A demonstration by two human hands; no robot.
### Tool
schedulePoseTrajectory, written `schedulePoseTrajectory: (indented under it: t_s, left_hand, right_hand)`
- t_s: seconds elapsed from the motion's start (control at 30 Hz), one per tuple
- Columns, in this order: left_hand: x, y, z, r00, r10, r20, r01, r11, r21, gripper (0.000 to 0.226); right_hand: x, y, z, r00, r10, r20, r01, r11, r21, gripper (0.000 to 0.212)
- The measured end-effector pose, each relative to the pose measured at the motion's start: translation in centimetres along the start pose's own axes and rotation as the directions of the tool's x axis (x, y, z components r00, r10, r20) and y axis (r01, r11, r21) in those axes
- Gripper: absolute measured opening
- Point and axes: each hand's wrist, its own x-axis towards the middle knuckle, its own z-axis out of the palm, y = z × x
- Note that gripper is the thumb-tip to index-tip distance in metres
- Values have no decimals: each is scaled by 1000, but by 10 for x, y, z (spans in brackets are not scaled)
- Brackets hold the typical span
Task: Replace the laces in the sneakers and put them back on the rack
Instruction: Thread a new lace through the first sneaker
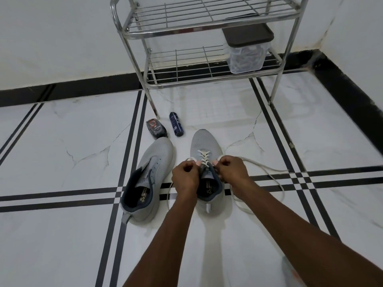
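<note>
- Left hand [185, 175] is curled over the near left side of the laced sneaker [207, 162], fingers pinching one end of the white lace [204, 157] at the upper eyelets.
- Right hand [232, 170] is curled the same way on the other side, pinching the other lace end, whose long slack loops out over the floor [62, 141] to the right.
- Both hands touch that sneaker just above its opening, and it sits toe-forward on the floor between them.
- Progress, as I judge it: this sneaker has several crossings threaded, with the top eyelets seemingly still to do.
- Other sneaker [148, 179] lies just to the left, tilted, with no lace showing in its eyelets; it looks untouched.
- Rack [207, 23] stands beyond, well apart from both sneakers, so neither is back on it yet.
- Roughly a third done, by my reckoning.
</note>
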Motion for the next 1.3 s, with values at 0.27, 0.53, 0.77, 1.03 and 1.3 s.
schedulePoseTrajectory:
  t_s: [0.27, 0.53, 0.77, 1.03, 1.3]
  left_hand:
    - [3, -3, 3, 1000, -14, 25, 15, 998, -57, 20]
    - [-3, 0, 0, 998, -39, 40, 42, 996, -80, 21]
    - [-6, 17, -9, 992, 17, 124, -7, 997, -76, 23]
    - [10, 63, -24, 891, 388, 234, -394, 919, -22, 22]
    - [27, 92, -27, 770, 413, 486, -480, 877, 17, 36]
  right_hand:
    - [-6, -3, -1, 994, 103, 29, -106, 969, 223, 23]
    - [-15, -6, -14, 992, -43, 117, 24, 987, 159, 17]
    - [-15, -24, -21, 986, -10, 164, -41, 950, 310, 19]
    - [3, -54, -28, 982, -170, 78, 157, 977, 144, 19]
    - [-8, -92, -36, 764, -290, 577, 429, 896, -118, 28]
